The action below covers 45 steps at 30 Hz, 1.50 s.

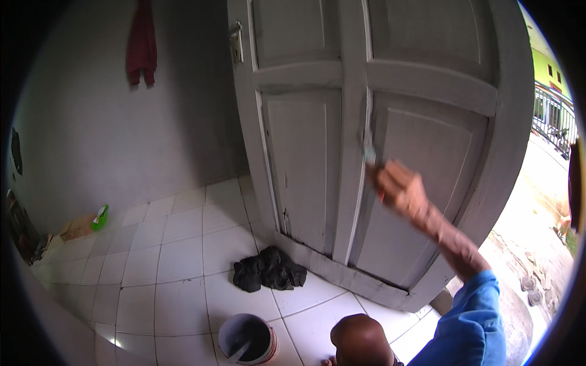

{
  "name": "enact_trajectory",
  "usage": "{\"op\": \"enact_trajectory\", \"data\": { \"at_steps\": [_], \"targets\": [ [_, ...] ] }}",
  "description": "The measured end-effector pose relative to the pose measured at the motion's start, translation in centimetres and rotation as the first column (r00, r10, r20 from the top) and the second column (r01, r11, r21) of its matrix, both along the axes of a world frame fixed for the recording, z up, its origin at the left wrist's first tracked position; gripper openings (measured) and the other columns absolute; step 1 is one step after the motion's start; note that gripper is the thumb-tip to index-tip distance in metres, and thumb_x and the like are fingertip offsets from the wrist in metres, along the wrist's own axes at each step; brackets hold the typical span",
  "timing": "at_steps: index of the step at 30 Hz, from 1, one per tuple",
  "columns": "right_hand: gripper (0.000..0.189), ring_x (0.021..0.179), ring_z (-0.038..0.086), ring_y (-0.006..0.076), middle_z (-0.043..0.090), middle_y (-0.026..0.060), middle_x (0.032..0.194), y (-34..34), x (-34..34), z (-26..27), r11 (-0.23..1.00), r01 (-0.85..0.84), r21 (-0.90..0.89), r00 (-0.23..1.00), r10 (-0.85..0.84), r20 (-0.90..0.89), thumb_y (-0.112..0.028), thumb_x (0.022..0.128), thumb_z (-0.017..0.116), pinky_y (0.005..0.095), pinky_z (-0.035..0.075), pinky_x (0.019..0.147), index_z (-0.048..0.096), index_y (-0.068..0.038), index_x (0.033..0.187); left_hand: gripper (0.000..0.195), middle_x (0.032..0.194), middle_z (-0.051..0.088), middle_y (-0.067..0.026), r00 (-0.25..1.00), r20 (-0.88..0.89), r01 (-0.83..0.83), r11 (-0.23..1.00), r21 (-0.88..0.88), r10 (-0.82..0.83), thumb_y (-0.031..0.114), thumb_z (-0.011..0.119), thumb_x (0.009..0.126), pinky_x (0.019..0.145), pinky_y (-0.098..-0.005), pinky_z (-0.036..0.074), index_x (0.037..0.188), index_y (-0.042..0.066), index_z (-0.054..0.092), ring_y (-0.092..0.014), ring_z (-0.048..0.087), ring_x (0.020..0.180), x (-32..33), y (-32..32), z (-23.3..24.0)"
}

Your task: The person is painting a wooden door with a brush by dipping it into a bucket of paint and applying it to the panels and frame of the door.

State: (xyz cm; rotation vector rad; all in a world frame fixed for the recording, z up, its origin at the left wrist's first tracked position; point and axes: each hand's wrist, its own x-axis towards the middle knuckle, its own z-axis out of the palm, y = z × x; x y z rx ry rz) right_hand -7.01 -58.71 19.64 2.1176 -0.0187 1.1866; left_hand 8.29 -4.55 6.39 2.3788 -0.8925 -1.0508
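Observation:
My right hand (403, 187), under a blue sleeve, grips a small brush (369, 154), blurred by motion. Its pale bluish head touches the moulding along the central upright of a grey panelled door (355, 183). A speck of red, perhaps its handle, shows under my fingers. My left hand is out of view. Below stands a bucket (270, 344) with dark contents and a pale stick-like tool (240, 351) leaning inside. My bent knee (359, 341) rises to the right of the bucket.
A crumpled black cloth (269, 270) lies on white floor tiles (181, 261) by the door's foot. A maroon garment (142, 50) hangs on the grey wall (87, 128). Flattened cardboard (77, 228) and a green item (100, 217) lie left. Sandals (531, 290) are outside.

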Motion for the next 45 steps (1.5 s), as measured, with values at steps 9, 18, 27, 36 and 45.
{"op": "enact_trajectory", "data": {
  "at_steps": [9, 18, 27, 36, 45],
  "targets": [
    [0.019, 0.071, 0.069, 0.0245, 0.069, 0.0100, 0.093, 4.2, -2.7, -12.0, 0.692, 0.089, 0.716, 0.938, 0.185, -0.295, -0.019, 0.093, 0.062, 0.0332, 0.060, 0.060, 0.066, -0.002, 0.099, 0.043, 0.120, 0.064, -0.0184, 0.990, 0.108, 0.099, 0.987, -0.127, -0.086, 0.025, 0.061, 0.095, 0.095, -0.0400, 0.048, 0.131, 0.004, 0.052, -0.031, 0.061, 0.111, 0.0, 0.5, -1.8],
    [0.026, 0.077, 0.069, 0.0296, 0.070, 0.0137, 0.097, 13.9, 0.3, -7.3, 0.029, -0.054, 0.998, 0.882, 0.469, 0.034, -0.024, 0.094, 0.062, 0.0378, 0.057, 0.071, 0.068, -0.005, 0.111, 0.042, 0.112, 0.065, -0.0073, 0.933, -0.312, -0.272, 0.916, -0.294, 0.177, 0.030, 0.060, 0.097, 0.088, -0.0366, 0.050, 0.131, 0.006, 0.052, -0.023, 0.063, 0.102, 9.1, 7.6, -23.2],
    [0.024, 0.079, 0.068, 0.0225, 0.071, 0.0121, 0.089, 19.5, 0.7, -7.1, -0.004, -0.192, 0.981, 0.694, 0.707, 0.139, -0.023, 0.095, 0.063, 0.0348, 0.055, 0.068, 0.071, -0.001, 0.092, 0.023, 0.108, 0.067, -0.0111, 0.325, -0.916, -0.933, 0.236, -0.271, 0.233, 0.020, 0.066, 0.091, 0.094, -0.0520, 0.050, 0.111, 0.011, 0.059, -0.031, 0.064, 0.106, 5.3, 0.9, -32.8],
    [0.021, 0.072, 0.067, 0.0254, 0.066, 0.0083, 0.093, 19.9, 0.9, -10.8, 0.052, -0.001, 0.999, 0.793, 0.608, -0.031, -0.021, 0.092, 0.065, 0.0358, 0.053, 0.061, 0.068, -0.006, 0.107, 0.023, 0.105, 0.065, -0.0094, 0.286, -0.891, -0.956, 0.163, -0.243, 0.353, 0.017, 0.066, 0.092, 0.092, -0.0491, 0.052, 0.111, 0.008, 0.058, -0.033, 0.064, 0.106, 4.5, -2.1, -31.9],
    [0.021, 0.067, 0.067, 0.0255, 0.068, 0.0097, 0.092, 18.6, 2.2, -12.4, 0.031, -0.092, 0.995, 0.764, 0.643, 0.050, -0.016, 0.090, 0.067, 0.0342, 0.054, 0.056, 0.067, -0.006, 0.109, 0.020, 0.106, 0.066, -0.0097, 0.225, -0.927, -0.969, 0.168, -0.181, 0.299, 0.011, 0.065, 0.091, 0.094, -0.0505, 0.052, 0.110, 0.010, 0.060, -0.030, 0.064, 0.105, 3.6, -3.5, -30.5]
  ]
}}
